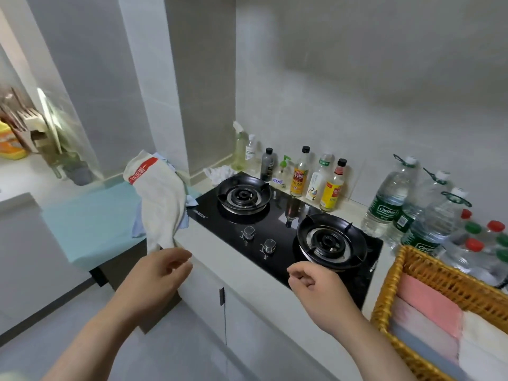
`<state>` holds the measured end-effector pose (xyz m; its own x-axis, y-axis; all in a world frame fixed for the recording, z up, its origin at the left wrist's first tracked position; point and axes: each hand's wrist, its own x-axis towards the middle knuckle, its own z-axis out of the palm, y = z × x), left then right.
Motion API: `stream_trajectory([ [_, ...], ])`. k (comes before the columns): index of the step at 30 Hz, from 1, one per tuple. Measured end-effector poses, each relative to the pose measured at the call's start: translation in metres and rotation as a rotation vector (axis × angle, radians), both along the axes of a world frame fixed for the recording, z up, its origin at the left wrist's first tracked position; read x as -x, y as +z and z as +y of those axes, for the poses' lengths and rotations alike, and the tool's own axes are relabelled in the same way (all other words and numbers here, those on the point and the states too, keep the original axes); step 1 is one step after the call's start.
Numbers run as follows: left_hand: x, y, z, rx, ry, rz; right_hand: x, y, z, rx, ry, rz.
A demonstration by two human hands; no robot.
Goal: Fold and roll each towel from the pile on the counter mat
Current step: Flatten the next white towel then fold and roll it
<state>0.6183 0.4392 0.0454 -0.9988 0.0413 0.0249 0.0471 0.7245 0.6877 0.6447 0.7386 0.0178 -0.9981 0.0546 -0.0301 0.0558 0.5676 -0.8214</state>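
Observation:
A cream towel (pixel 162 204) with a red printed band is drawn up off the pile at the right end of the pale teal counter mat (pixel 88 218). My left hand (pixel 160 273) pinches its lower corner, just in front of the counter edge. A light blue towel (pixel 138 229) lies under it, mostly hidden. Over the counter's front edge by the stove, my right hand (pixel 313 281) hovers with loosely curled fingers and holds nothing.
A black two-burner gas stove (pixel 277 232) sits right of the mat, with sauce bottles (pixel 299 174) and large water bottles (pixel 390 204) along the wall. A wicker basket (pixel 390 292) at the lower right holds pink, white and blue towels. A dish rack (pixel 35 127) stands far left.

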Motion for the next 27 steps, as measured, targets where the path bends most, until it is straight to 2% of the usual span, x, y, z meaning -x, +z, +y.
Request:
stream_trajectory([
  [15,0.011,-0.009,-0.142,-0.007,0.190,-0.008,0.059,0.002,-0.138,-0.009,0.131,-0.014],
  [27,0.020,-0.017,-0.218,-0.006,0.329,-0.012,0.115,-0.002,-0.225,-0.018,0.308,-0.002],
])
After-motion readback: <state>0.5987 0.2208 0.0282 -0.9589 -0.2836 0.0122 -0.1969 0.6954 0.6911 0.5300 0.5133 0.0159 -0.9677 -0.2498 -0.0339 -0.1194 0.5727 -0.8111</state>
